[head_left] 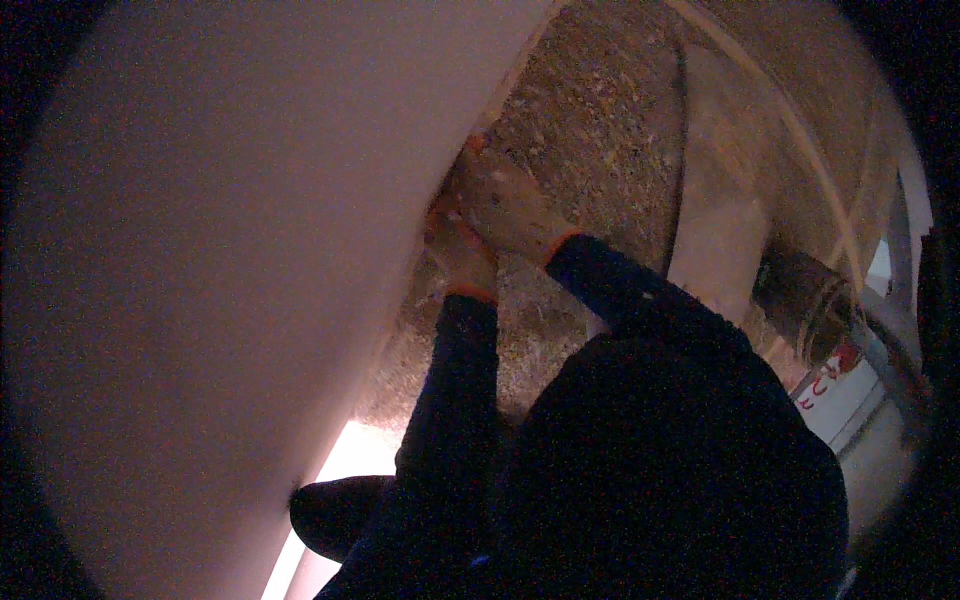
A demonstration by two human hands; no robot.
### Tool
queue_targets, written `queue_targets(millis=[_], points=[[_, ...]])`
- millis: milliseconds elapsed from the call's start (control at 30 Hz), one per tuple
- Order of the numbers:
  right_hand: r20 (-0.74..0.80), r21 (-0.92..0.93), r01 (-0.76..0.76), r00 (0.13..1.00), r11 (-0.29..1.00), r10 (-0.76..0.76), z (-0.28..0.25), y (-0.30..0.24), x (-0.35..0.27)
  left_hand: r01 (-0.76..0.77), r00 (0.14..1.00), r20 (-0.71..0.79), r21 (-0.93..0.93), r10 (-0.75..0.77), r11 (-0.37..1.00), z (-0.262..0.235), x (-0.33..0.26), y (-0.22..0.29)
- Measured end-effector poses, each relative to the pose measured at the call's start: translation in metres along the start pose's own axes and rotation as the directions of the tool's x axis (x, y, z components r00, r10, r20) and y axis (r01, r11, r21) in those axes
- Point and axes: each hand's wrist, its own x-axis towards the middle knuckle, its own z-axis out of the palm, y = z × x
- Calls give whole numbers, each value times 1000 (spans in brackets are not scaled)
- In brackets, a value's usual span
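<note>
Close together at the edge of a large pale panel (230, 250), my two hands seem to wear gloves with orange cuffs. My left hand (460, 248) is the nearer one, its fingers curled in against the panel's edge. Just beyond and to the right, my right hand (512, 205) reaches to the same spot, its fingers drawn in and partly lost in shadow. Both look closed; what they hold, if anything, is too dark to make out. Under them lies rough, speckled brown ground (600, 120).
The pale panel fills the left side. A flat tan board (715, 210) lies to the right, with a thin, long curved strip (800, 125) beyond it. At the far right are a dark roll-like object (800, 290) and a white box with red markings (840, 390). Bright light (360, 455) shows at lower left.
</note>
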Motion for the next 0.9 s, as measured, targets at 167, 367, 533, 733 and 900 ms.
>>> queue_targets(millis=[167,367,533,733,900], points=[[465,-205,-92,867,974,180,-2,2,7,-231,950,241,125,197,965,-10,7,-3],[247,-252,-67,960,965,132,-12,32,15,-17,994,105,-60,23,998,40,32,-15],[557,-151,-31,823,988,111,-61,68,37,146,927,356,-64,-114,987,53,60,-19],[602,-291,136,795,947,71,-214,55,8,575,647,519,-813,-559,-90,116,45,2],[474,-305,28,872,952,126,-273,4,-61,423,861,279,-857,-425,294,140,24,3]])
